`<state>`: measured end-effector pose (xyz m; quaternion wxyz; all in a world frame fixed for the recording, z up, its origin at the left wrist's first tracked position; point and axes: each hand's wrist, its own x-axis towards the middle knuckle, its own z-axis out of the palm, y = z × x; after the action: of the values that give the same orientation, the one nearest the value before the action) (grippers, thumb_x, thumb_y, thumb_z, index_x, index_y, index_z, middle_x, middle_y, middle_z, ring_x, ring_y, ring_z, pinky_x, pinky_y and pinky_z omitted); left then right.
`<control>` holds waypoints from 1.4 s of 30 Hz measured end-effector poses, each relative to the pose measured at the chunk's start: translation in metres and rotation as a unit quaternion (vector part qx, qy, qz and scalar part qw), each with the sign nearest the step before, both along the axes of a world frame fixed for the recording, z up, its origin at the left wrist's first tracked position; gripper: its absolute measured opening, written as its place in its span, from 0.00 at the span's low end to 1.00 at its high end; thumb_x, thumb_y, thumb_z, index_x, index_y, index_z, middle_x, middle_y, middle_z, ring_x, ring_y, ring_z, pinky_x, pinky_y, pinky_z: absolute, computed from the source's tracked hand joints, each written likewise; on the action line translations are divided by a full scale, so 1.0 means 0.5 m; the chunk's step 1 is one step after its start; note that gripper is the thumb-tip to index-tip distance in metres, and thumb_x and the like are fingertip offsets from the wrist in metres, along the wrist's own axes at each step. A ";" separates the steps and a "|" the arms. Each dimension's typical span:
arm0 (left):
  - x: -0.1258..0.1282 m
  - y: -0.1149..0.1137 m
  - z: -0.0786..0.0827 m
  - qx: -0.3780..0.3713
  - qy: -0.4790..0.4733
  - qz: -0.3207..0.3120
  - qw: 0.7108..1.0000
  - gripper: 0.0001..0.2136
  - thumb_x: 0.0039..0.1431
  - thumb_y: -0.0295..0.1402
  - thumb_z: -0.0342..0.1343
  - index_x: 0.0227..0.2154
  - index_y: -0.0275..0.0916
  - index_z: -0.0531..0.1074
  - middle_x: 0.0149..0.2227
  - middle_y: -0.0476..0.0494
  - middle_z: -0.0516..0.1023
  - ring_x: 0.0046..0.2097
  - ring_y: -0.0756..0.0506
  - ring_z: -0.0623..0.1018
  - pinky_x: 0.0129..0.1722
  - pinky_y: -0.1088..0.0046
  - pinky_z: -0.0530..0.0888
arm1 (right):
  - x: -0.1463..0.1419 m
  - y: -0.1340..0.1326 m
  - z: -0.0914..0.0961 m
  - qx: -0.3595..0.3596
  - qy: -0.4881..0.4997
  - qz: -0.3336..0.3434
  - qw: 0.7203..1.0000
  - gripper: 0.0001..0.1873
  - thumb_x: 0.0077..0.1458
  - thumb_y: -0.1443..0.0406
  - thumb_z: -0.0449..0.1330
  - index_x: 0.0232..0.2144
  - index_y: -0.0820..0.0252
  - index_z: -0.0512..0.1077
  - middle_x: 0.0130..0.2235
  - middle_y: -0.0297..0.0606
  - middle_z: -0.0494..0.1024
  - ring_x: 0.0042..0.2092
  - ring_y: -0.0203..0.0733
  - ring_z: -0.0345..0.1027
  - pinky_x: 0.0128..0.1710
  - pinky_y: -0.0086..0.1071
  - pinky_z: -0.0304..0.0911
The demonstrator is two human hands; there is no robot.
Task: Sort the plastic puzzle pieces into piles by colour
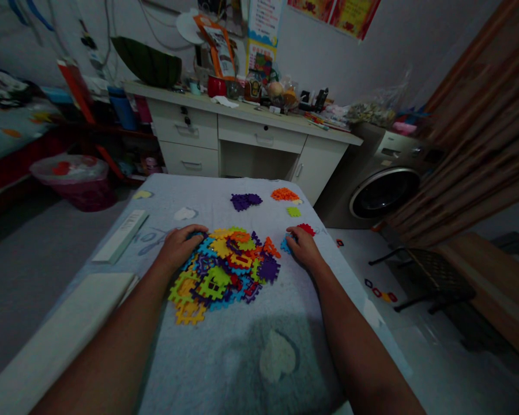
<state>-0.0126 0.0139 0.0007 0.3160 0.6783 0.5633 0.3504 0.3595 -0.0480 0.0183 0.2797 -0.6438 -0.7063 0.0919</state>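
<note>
A heap of colourful interlocking plastic building tiles lies on the cloth-covered table, in yellow, green, blue, purple, orange and red. My left hand rests at the heap's left edge, fingers stretched out and thumb apart, touching blue tiles there. To the right of the heap, my right hand has its fingers curled down at a blue tile. Just beyond that hand sit red tiles. Farther back are a purple group, an orange group and a green tile.
A long white box and a pale board lie along the table's left side. Behind stands a white desk loaded with items, beside a washing machine. Several tiles are on the floor near a stool.
</note>
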 end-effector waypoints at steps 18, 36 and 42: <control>-0.003 0.002 -0.004 0.000 0.008 -0.006 1.000 0.20 0.48 0.44 0.53 0.41 0.43 0.79 0.40 0.45 0.82 0.45 0.38 0.77 0.47 0.64 0.72 | 0.076 -0.011 0.062 -0.020 -0.085 0.001 0.996 0.23 0.48 0.63 0.65 0.47 0.61 0.72 0.45 0.45 0.75 0.46 0.47 0.68 0.49 0.40 0.63; -0.002 0.000 -0.004 0.004 0.004 0.000 1.000 0.20 0.48 0.44 0.53 0.41 0.42 0.79 0.38 0.46 0.82 0.42 0.39 0.78 0.45 0.66 0.73 | 0.142 -0.079 0.019 -0.073 -0.093 -0.089 0.989 0.16 0.44 0.60 0.67 0.36 0.60 0.73 0.39 0.41 0.75 0.41 0.44 0.68 0.42 0.34 0.63; -0.003 0.000 -0.002 0.014 0.012 -0.011 1.000 0.20 0.49 0.45 0.52 0.41 0.41 0.78 0.40 0.45 0.82 0.42 0.40 0.78 0.43 0.68 0.73 | 0.148 -0.088 0.023 -0.095 -0.074 -0.104 0.987 0.15 0.46 0.60 0.65 0.36 0.60 0.72 0.38 0.39 0.74 0.39 0.42 0.68 0.41 0.33 0.63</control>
<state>-0.0138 0.0140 -0.0004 0.3031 0.6931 0.5547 0.3466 0.4337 -0.0921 0.0296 0.1723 -0.7420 -0.6428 0.0808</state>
